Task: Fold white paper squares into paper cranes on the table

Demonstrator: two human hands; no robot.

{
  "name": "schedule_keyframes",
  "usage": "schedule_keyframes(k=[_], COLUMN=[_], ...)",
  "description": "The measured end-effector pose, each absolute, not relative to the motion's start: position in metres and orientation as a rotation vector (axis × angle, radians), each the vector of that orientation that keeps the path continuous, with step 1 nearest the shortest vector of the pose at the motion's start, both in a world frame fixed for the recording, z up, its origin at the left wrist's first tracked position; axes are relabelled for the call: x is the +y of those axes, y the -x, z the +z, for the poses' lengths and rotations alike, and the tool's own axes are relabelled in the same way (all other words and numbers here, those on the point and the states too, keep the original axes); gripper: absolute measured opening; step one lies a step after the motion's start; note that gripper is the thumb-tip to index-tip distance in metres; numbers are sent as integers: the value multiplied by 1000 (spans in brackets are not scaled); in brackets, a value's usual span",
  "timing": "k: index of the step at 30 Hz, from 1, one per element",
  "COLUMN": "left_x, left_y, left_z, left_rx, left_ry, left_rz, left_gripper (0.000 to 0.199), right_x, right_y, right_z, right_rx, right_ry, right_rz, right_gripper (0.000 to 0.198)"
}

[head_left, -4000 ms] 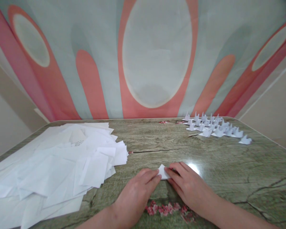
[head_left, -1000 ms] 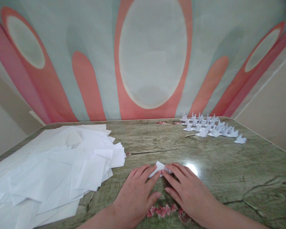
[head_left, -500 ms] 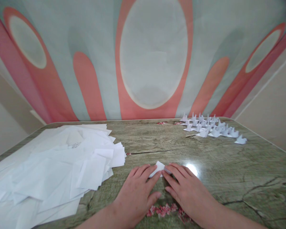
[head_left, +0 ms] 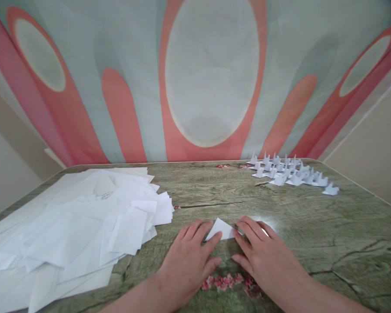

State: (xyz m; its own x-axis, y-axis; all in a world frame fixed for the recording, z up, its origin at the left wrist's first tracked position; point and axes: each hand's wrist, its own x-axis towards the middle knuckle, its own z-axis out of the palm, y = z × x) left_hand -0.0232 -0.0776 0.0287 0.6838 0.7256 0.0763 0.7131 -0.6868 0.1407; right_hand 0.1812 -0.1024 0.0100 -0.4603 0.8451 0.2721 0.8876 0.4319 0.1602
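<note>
A small folded white piece of paper (head_left: 222, 228) lies flat on the table between my hands, its pointed corner facing away from me. My left hand (head_left: 190, 256) rests at its left side, fingers stretched out and the index fingertip pressing on the paper. At the right corner, my right hand (head_left: 263, 250) lies with fingers extended and spread, the index fingertip touching the edge. Neither hand grips it. Parts of the paper's left and right ends are hidden under the fingers.
A wide, loose heap of white paper sheets (head_left: 81, 226) covers the table's left side. Several folded white paper cranes (head_left: 295, 178) stand in rows at the back right. The wood-patterned table (head_left: 202, 191) meets a coral and grey-green patterned backdrop (head_left: 211, 154) behind.
My right hand has slid to the right, away from my left hand, along the paper. More of the paper's face now shows. My left hand has hardly moved.
</note>
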Motion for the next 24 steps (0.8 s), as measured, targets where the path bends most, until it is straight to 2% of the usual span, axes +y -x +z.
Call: schedule_keyframes(k=[5, 10, 24], left_x=[-77, -77, -79], left_y=[23, 23, 22], left_z=[28, 28, 24], left_rx=[1208, 1197, 1232], left_ry=[-2793, -2811, -2844], left_rz=[179, 183, 199], left_gripper=[42, 42, 43], right_x=[-104, -104, -101], right_y=[-187, -185, -175], right_z=[14, 15, -4], right_rx=[-2549, -2514, -2561], right_ry=[1594, 1573, 1325], right_rz=[-478, -454, -379], right_gripper=[40, 34, 41])
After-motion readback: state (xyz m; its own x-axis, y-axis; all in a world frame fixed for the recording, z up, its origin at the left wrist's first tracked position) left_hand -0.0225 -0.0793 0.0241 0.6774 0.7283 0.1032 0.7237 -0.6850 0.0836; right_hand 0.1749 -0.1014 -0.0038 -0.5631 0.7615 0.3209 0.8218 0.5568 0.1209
